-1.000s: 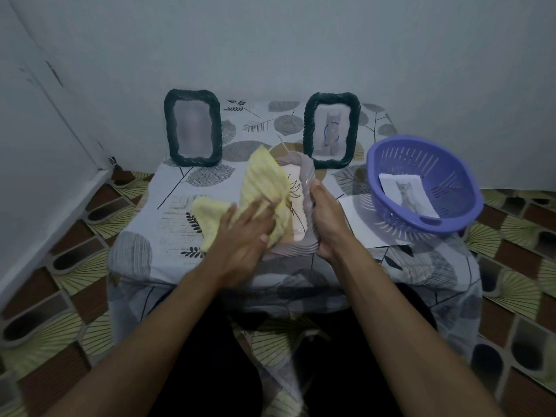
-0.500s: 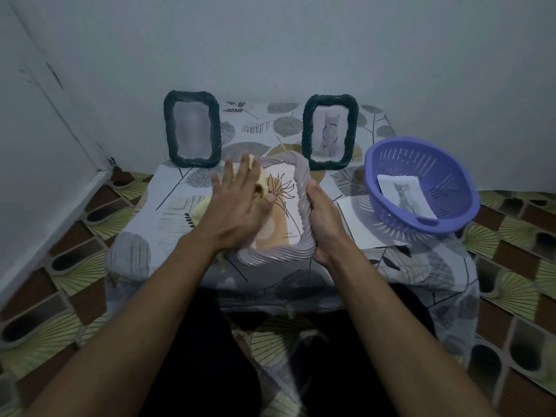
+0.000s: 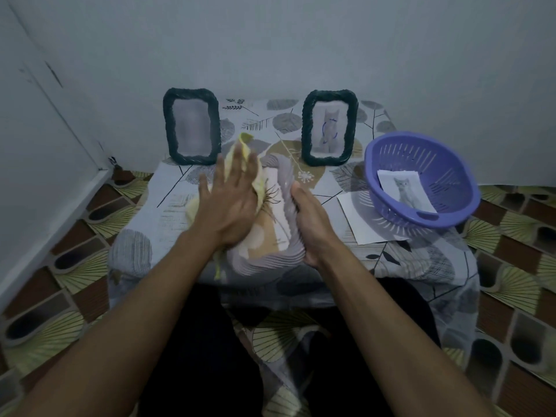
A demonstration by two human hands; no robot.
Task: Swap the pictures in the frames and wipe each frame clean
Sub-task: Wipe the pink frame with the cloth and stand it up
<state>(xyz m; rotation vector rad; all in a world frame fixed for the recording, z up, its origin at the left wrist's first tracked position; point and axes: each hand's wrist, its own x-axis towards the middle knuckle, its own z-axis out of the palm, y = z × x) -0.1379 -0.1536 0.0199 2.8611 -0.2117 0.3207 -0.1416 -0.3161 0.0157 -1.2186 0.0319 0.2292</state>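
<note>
Left hand presses cloth on frame; right hand grips edge, seemingly.

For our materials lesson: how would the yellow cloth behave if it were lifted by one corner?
Probably floppy: the yellow cloth bunches and folds under the flat left hand. Likely light too, since its top corner stands up unsupported.

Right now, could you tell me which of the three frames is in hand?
The pale grey frame, gripped by the right hand; both dark frames stand behind.
</note>
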